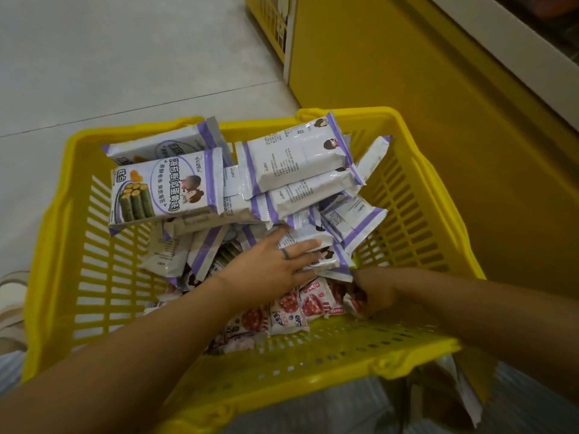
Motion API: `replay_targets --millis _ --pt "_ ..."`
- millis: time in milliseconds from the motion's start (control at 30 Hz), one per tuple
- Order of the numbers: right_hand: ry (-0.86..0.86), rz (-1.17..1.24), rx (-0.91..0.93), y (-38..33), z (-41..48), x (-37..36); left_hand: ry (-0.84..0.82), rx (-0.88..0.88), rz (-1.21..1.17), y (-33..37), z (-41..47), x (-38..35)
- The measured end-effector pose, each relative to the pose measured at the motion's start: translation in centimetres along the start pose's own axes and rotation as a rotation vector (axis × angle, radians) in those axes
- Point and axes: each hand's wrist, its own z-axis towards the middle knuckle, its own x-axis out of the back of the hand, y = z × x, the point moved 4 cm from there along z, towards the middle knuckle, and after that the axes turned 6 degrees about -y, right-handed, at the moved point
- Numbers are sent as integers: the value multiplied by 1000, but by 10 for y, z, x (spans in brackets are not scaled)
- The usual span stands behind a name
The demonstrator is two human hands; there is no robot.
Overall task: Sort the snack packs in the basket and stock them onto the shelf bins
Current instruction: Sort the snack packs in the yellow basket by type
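our left hand [275,264] lies flat inside the yellow basket [56,220], fingers straight and spread, the palm pressing on the heap of purple-and-white snack packs [300,158]. there is a dark ring [285,253] on one finger. under its fingertips sits a pack turned back side up, and beyond the fingertips more of the same packs are stacked slantwise against the far wall of the basket. beyond and to the left of this hand, one pack [166,186] lies face up, printed with green rolls.

our right hand [374,292] is just beside the left one, thumb side towards it, tucked under the edge of the purple heap. its fingers are curled down and pinch a red-and-white pack [352,300]; the fingertips themselves are hidden. more red-and-white packs [283,311] lie below the left wrist and between the two forearms, at the near end of the basket floor.

the basket rests on a pale tiled floor [125,57]. past the right hand, outside the basket, stands a yellow shelf unit [407,73], touching or nearly touching the basket's far corner.
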Motion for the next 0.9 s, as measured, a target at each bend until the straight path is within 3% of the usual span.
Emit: replay_targets --millis 167,333,400,467,533,600,667,800,900 --pt "10 -181 -18 -5 -14 -1 -11 -5 -16 1 -3 3" --pt "101 -196 15 -6 -62 21 -27 1 -91 6 -8 8" --pt "190 -22 133 -11 -78 36 56 50 -315 8 -13 18" --pt "287 334 297 -25 -87 43 129 147 -672 8 -19 31" --pt "242 619 436 -44 -89 42 169 222 -996 6 -28 42" --pt "121 658 469 -56 -84 35 171 227 -1054 0 -42 50" --pt "83 500 401 -56 -76 28 60 236 -931 -10 -61 46" --pt "-28 102 157 -41 -46 2 -376 318 -788 -30 -105 16" --pt "-113 126 82 -38 -30 -3 -654 404 -682 -37 -127 0"
